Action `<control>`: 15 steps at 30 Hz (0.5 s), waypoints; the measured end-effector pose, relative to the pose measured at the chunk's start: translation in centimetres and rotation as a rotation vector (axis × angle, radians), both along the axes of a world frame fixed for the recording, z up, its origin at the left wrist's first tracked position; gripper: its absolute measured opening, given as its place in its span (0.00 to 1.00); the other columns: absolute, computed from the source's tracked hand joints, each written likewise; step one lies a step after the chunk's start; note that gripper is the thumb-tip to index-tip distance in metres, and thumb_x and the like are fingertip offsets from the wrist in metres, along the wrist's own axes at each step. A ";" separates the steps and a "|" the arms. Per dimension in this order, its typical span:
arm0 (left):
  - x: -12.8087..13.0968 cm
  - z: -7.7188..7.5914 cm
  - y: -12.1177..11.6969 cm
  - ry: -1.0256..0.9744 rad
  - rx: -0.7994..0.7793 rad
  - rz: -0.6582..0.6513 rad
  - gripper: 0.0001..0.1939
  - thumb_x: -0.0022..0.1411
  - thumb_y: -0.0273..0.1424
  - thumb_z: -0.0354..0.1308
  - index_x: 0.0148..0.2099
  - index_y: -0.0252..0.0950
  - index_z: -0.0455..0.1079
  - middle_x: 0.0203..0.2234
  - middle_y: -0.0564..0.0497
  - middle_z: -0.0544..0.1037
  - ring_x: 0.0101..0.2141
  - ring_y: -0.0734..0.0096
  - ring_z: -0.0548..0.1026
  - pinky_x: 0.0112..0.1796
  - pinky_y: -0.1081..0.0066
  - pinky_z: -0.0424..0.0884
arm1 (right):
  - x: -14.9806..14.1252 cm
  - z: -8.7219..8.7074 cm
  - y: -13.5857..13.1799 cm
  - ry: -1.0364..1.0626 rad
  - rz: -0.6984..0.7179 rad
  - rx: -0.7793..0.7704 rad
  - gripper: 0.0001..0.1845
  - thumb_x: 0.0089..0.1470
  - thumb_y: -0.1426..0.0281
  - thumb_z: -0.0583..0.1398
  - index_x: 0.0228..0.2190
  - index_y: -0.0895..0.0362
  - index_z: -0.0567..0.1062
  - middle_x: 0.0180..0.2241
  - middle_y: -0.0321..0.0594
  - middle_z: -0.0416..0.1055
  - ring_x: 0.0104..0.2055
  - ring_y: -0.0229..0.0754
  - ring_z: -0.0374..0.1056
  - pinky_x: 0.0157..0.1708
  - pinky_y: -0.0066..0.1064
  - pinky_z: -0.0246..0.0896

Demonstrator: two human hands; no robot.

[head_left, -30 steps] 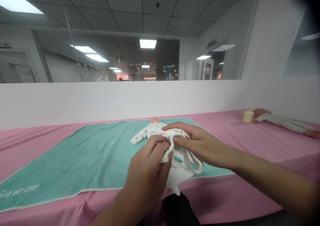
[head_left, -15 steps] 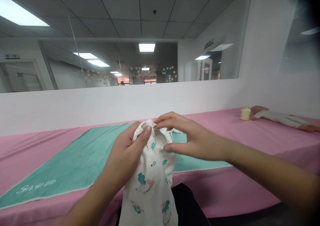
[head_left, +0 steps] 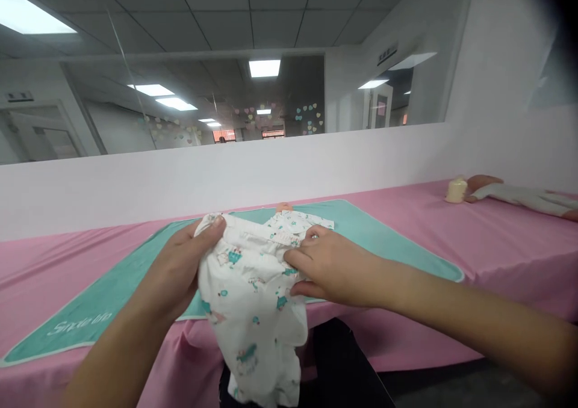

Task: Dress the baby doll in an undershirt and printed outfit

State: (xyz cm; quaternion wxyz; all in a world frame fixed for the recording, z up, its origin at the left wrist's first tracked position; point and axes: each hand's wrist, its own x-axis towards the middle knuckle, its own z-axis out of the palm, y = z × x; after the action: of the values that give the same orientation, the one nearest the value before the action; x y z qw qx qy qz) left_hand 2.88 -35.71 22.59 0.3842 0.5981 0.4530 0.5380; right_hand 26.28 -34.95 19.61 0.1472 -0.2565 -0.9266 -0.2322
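Note:
White baby pants (head_left: 253, 312) with green and pink prints hang in front of me, their gathered waistband stretched sideways between my two hands. My left hand (head_left: 187, 263) pinches the left end of the waistband, thumb on top. At the right end, my right hand (head_left: 332, 266) has its bent fingers closed on the cloth, partly hiding the edge. Behind the pants, a doll (head_left: 284, 206) in a matching printed top (head_left: 300, 221) lies on a green towel (head_left: 135, 281); the pants and my right hand hide its lower part.
A pink cloth (head_left: 406, 215) covers the long table under the towel. At the far right, a pale yellow jar-like object (head_left: 456, 190) stands beside another doll (head_left: 519, 196) in light clothing. A white wall (head_left: 217, 182) with a wide window rises behind.
The pants' waistband has been spread wider, my left hand moving left and my right hand closing on the cloth. The doll on the towel has come into view.

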 end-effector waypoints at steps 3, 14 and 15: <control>-0.5 -0.7 1.0 0.231 0.042 0.182 0.17 0.55 0.45 0.52 0.34 0.35 0.68 0.23 0.52 0.72 0.25 0.70 0.69 0.23 0.74 0.65 | 0.1 0.1 0.0 0.087 0.009 -0.032 0.11 0.54 0.65 0.54 0.24 0.56 0.68 0.18 0.32 0.64 0.24 0.36 0.59 0.47 0.42 0.49; 5.0 -3.5 -0.7 0.136 0.052 -0.199 0.11 0.52 0.38 0.59 0.32 0.35 0.65 0.22 0.55 0.69 0.24 0.75 0.67 0.23 0.78 0.63 | -0.6 2.2 0.7 0.821 0.068 -1.047 0.10 0.47 0.62 0.59 0.26 0.58 0.68 0.22 0.29 0.62 0.23 0.29 0.58 0.22 0.22 0.51; 5.1 -3.6 -0.7 0.043 0.014 -0.181 0.13 0.51 0.38 0.60 0.28 0.35 0.63 0.20 0.56 0.66 0.21 0.77 0.65 0.21 0.79 0.61 | -0.3 1.9 0.7 0.826 0.091 -1.180 0.11 0.46 0.62 0.60 0.28 0.57 0.69 0.23 0.29 0.63 0.23 0.29 0.58 0.22 0.21 0.52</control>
State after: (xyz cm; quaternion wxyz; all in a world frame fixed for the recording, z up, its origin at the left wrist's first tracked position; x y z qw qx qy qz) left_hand 7.97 -36.38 18.94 0.4174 0.6506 0.4014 0.4913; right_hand 25.97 -34.27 21.49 0.3319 -0.3214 -0.7761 0.4293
